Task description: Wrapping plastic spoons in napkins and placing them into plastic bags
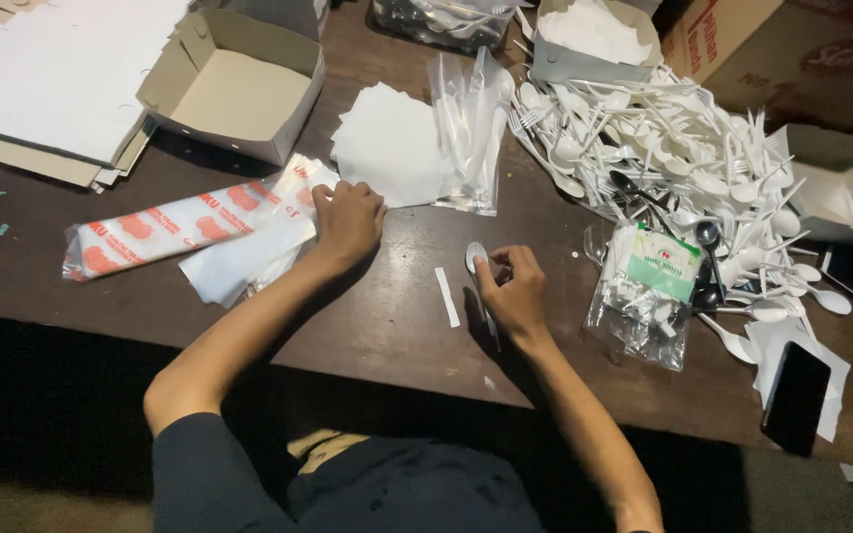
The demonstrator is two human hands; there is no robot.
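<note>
table [397, 316]: dark brown wooden top, running across the whole view, with the person seated at its near edge.
cutlery heap [663, 148]: a loose pile of white plastic spoons and forks at the upper right, well apart from both hands.
flat cartons [61, 69]: a stack of unfolded white cardboard at the upper left.
open box [234, 84]: an empty grey-white carton just right of the stack.
napkin stack [387, 143]: white paper squares above the left hand, near it but apart.
clear bags [466, 128]: transparent sleeves lying against the right edge of the napkins.
printed wrapper [165, 229]: a long white and red packet lying to the left, its right end under the left hand.
small packet bag [644, 296]: a clear bag with a green and white label, just right of the right hand.
phone [795, 397]: a dark slab on white paper at the far right.
left hand [348, 222]: fingers curled, knuckles up, pressing down on the wrapper's end and the white sheets beneath it.
right hand [513, 294]: thumb and fingers pinched on the spoon, just below its bowl.
spoon [476, 259]: clear plastic, bowl sticking out at the upper left of the fingertips, handle hidden under the hand.
paper strip [447, 296]: a narrow white slip lying flat just left of the right hand, not touched.
</note>
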